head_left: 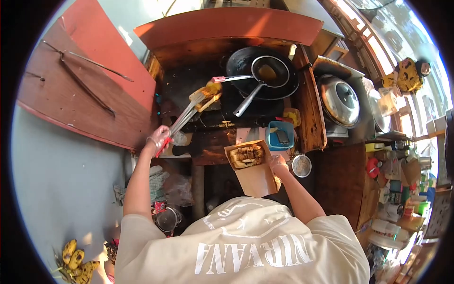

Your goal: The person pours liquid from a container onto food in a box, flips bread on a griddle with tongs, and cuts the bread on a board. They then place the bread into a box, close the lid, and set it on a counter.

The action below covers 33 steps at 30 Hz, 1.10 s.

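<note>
My left hand [160,137], in a thin clear glove, is closed round the red handle of metal tongs [185,115]. The tongs' far end lies on a browned yellow piece of food [212,90] over the dark cooking surface [177,90]. My right hand [278,164], also gloved, grips the side of an open cardboard takeaway box [257,183], its lid flap folded down toward me. Browned, cut food pieces [246,156] fill the box's tray. Just right of that hand is a round metal strainer or cup [301,165].
A black wok [238,60] holds a smaller long-handled pan [248,99]. A blue tub [273,142] stands behind the box. The wooden side wall [314,111] separates the cooking area from a glass-lidded pot [341,102]. Bananas [75,260] hang at lower left.
</note>
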Tool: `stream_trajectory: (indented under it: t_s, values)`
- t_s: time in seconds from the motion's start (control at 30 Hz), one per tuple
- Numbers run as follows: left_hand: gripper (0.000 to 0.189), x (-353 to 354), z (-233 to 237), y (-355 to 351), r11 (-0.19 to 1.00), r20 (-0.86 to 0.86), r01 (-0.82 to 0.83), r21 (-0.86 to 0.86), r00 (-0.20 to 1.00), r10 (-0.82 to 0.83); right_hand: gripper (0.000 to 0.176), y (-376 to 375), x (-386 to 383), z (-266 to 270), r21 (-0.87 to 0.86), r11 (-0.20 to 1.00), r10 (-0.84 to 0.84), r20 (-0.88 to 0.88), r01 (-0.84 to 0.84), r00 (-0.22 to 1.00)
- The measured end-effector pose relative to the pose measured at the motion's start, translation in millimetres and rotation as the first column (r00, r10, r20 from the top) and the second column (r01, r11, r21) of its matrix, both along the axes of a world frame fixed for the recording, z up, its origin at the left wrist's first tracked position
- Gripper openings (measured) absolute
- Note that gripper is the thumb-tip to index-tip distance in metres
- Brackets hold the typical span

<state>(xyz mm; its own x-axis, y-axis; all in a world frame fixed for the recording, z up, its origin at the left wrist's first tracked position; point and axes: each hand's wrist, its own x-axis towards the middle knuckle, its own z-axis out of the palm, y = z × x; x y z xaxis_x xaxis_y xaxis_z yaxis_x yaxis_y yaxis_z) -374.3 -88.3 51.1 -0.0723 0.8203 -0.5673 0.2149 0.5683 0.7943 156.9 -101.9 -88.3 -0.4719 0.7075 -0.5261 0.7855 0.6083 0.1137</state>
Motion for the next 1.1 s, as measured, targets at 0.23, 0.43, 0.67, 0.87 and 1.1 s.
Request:
stream_trajectory:
  t_s: [0.23,0.43,0.67,0.87,1.1]
  values:
    - [0.015,27,-4,20,0.982,0.010,0.079,0.170,0.997,-0.082,0.031,-26,0,25,0.029,0.999,0.020,0.079,-0.023,0.997]
    - [0.012,7,5,-66,0.994,0.046,-0.021,-0.111,0.999,0.026,0.038,-33,9,8,-0.102,0.991,-0.068,0.184,0.088,0.981]
    - [0.017,18,-26,-90,0.960,-0.197,0.233,-0.157,0.945,-0.261,0.046,-35,10,9,-0.064,0.995,-0.063,0.222,0.079,0.973]
    - [0.036,-26,31,-156,0.959,-0.666,0.240,-0.148,0.693,-0.276,0.021,-22,7,13,-0.088,0.996,-0.014,0.149,0.027,0.989]
    - [0.054,32,220,-132,0.804,-0.962,0.530,0.268,0.184,0.200,0.023,-13,12,-62,0.076,0.994,-0.085,0.087,0.078,0.993]
